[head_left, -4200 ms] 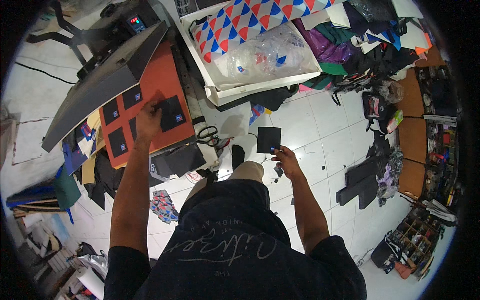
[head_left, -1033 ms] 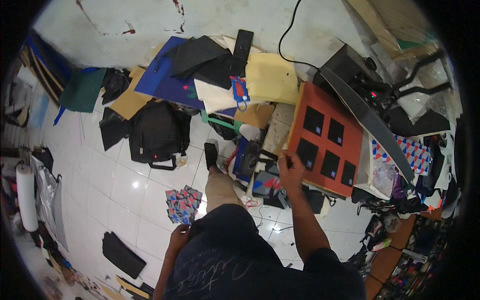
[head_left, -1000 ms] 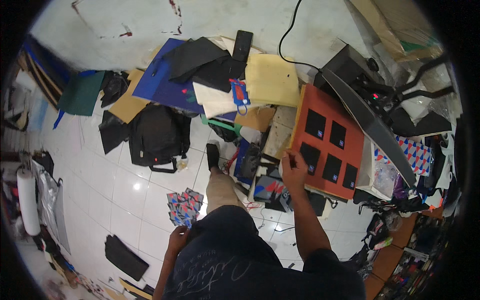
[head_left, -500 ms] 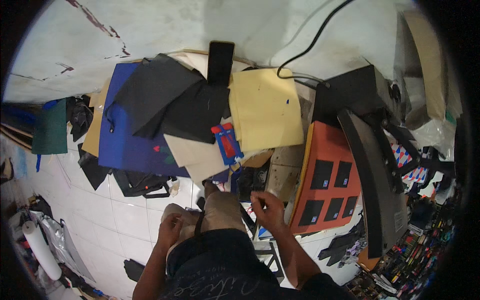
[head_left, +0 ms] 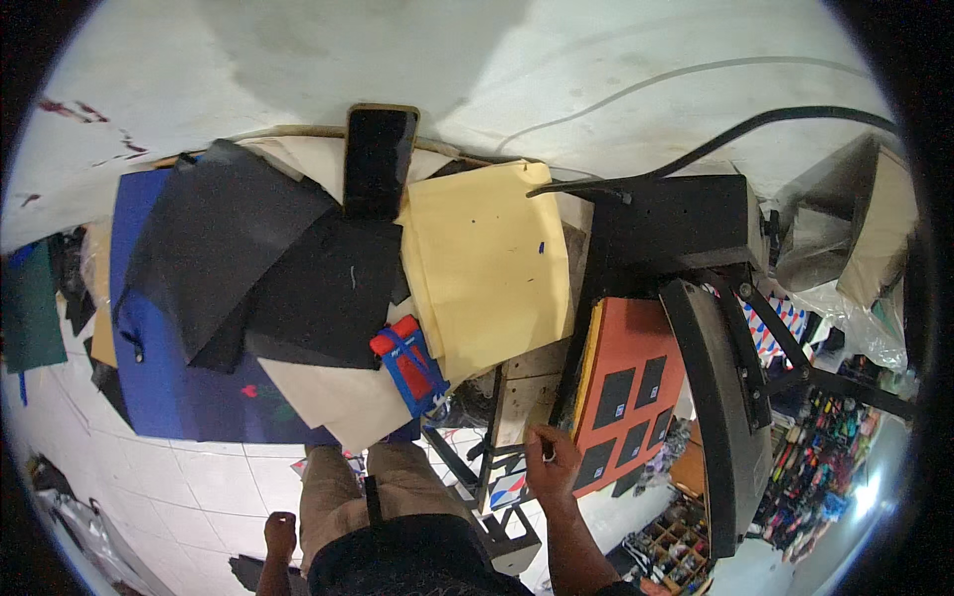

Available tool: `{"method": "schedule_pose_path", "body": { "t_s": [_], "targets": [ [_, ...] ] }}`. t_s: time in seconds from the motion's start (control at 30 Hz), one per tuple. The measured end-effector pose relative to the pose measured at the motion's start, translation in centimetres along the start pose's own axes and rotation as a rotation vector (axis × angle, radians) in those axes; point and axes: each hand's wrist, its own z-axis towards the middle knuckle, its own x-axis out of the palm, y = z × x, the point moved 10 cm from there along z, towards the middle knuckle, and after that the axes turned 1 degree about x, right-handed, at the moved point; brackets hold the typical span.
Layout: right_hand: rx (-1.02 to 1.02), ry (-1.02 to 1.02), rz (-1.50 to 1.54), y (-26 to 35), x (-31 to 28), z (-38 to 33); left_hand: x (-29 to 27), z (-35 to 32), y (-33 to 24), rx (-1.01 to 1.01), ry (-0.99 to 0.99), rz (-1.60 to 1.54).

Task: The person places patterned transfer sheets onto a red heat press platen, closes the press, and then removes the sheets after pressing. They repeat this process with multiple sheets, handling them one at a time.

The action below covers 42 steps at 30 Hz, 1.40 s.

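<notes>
My left hand (head_left: 281,536) hangs low beside my left thigh, its fingers curled in and nothing visible in them. My right hand (head_left: 553,465) is raised right of my legs, just left of an orange-red panel (head_left: 606,397). Its fingers are curled together; a small dark spot shows between them, too small to name. Neither hand touches the table things. Nearest the right hand on the table is a blue and red packet (head_left: 409,370), beside folded yellow sheets (head_left: 487,268) and a cream sheet (head_left: 323,392).
Black sheets (head_left: 328,288) lie over a blue board (head_left: 144,298). A phone (head_left: 378,159) leans against the wall. To the right stand a black machine-like housing (head_left: 676,219) and a long curved dark panel (head_left: 711,417). A black cable (head_left: 715,139) crosses the wall.
The view has shifted, so the table fills more of it. My left hand has dropped from my lap to beside my thigh. My right hand's fingers have curled further in.
</notes>
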Motion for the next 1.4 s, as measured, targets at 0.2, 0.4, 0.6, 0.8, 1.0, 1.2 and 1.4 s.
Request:
{"method": "schedule_pose_path", "body": {
  "t_s": [0.2, 0.4, 0.6, 0.8, 1.0, 1.2, 1.4],
  "targets": [
    [-0.217, -0.297, -0.208, 2.5, -2.4, 4.8, 1.9, -1.4, -5.9, 0.175, 0.143, 0.131],
    [-0.141, -0.355, -0.422, 3.5, -5.8, 8.6, 2.9, 0.7, 1.5, 0.754, 0.182, 0.703],
    [-0.099, -0.365, -0.546, -1.4, -8.5, 12.7, 2.4, 1.5, 1.1, 0.052, 0.221, 0.017],
    [-0.053, -0.284, -0.346, -11.9, -12.6, 18.6, 0.8, -1.3, -7.0, 0.087, 0.218, -0.100],
    [-0.004, -0.236, -0.269, -10.3, -13.4, 22.0, 1.2, -0.1, -5.0, 0.171, 0.233, 0.274],
    [0.060, -0.154, -0.488, -12.3, -14.7, 24.1, 1.6, 0.0, -4.5, 0.316, 0.261, 0.266],
    [0.166, -0.064, -0.511, -8.6, -12.5, 24.7, 1.3, -1.4, -4.0, 0.094, 0.194, 0.049]
  ]
}}
